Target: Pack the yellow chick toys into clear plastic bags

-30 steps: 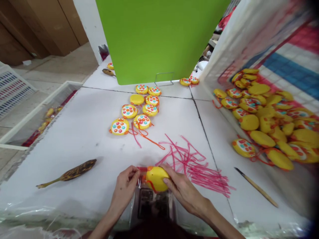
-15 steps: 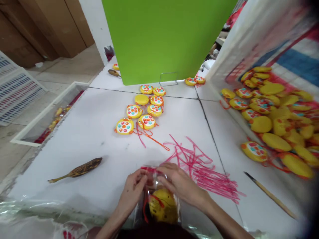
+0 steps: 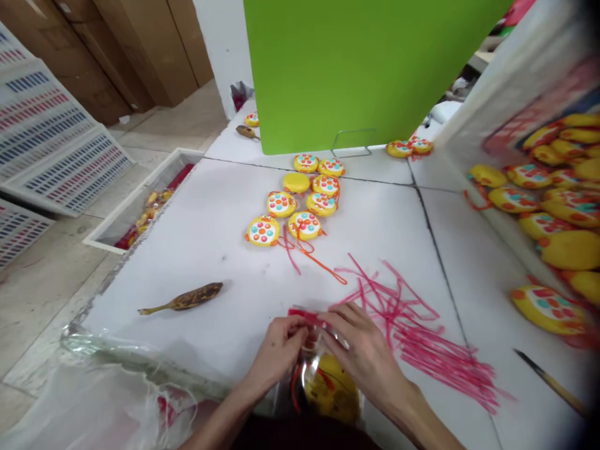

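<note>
At the bottom centre, the left hand (image 3: pixel 276 353) and right hand (image 3: pixel 365 353) each hold a narrow grip, pinching the red-edged top of a clear plastic bag (image 3: pixel 313 369). A yellow round toy (image 3: pixel 332 390) sits inside the bag, low down, just below the hands. Loose pink strips (image 3: pixel 412 337) lie beside the right hand on the white counter (image 3: pixel 187 250). At the right, a white bin (image 3: pixel 497 212) holds a heap of yellow toys. At the left, a low white tray (image 3: pixel 150 200) holds bagged yellow items, with perforated white crates (image 3: pixel 60 131) stacked behind it at the upper left.
</note>
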Motion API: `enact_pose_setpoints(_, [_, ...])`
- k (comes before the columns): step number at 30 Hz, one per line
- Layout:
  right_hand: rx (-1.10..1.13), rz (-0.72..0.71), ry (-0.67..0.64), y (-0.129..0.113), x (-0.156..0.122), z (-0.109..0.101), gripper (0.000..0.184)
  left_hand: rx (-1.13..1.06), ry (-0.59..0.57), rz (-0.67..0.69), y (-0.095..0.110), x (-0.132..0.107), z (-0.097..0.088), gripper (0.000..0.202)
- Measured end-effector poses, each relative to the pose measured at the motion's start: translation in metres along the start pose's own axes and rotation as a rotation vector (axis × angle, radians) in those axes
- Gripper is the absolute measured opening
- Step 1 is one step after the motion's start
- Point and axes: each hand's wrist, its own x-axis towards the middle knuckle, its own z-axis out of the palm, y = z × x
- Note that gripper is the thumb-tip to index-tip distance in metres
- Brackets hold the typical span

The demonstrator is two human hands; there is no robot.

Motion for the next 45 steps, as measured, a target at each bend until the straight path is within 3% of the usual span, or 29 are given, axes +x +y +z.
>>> enact_pose_setpoints(13, [-0.222,0.006,-0.037,-0.003,0.007,0.022,0.01,0.025,-0.071,0.063,0.004,0.001,-0.002,0.027])
enact_pose_setpoints(19, [-0.349,-0.053,-0.09,-0.009,0.011,0.024,0.006,0.243,-0.01,0.154,0.009,-0.005,0.003,0.025])
enact_pose_setpoints(22, [-0.31,0.001,-0.028,-0.004,0.012,0.023,0.009,0.293,0.003,0.152,0.008,-0.009,0.003,0.023])
enact_pose_setpoints(25, [-0.18,0.163,0.097,0.02,0.001,0.006,0.012,0.145,-0.004,0.066,0.004,-0.011,0.0,0.023])
enact_pose_setpoints(28, [-0.144,0.353,0.23,0.064,-0.028,-0.027,0.014,0.032,0.002,0.009,-0.001,-0.01,-0.006,0.026])
enact_pose_setpoints(31, [-0.255,0.584,0.338,0.107,-0.064,-0.062,0.017,0.045,0.012,0.006,-0.004,-0.008,-0.012,0.026])
enact_pose_setpoints(33, [-0.358,0.703,0.371,0.121,-0.083,-0.08,0.02,0.018,0.003,-0.014,-0.006,-0.007,-0.015,0.026])
enact_pose_setpoints(35, [-0.367,0.752,0.296,0.122,-0.096,-0.092,0.022,-0.027,-0.009,-0.045,-0.009,-0.007,-0.016,0.028])
enact_pose_setpoints(39, [-0.015,0.651,-0.16,0.104,-0.108,-0.104,0.019,-0.056,-0.006,-0.099,-0.012,-0.007,-0.018,0.03])
enact_pose_setpoints(40, [0.02,0.613,-0.202,0.099,-0.111,-0.104,0.02,-0.056,-0.004,-0.107,-0.012,-0.007,-0.018,0.03])
enact_pose_setpoints(41, [-0.013,0.593,-0.164,0.094,-0.113,-0.104,0.023,-0.057,-0.001,-0.113,-0.013,-0.008,-0.018,0.029])
enact_pose_setpoints(45, [-0.235,0.579,0.202,0.072,-0.109,-0.09,0.03,-0.051,-0.014,-0.094,-0.016,-0.009,-0.019,0.026])
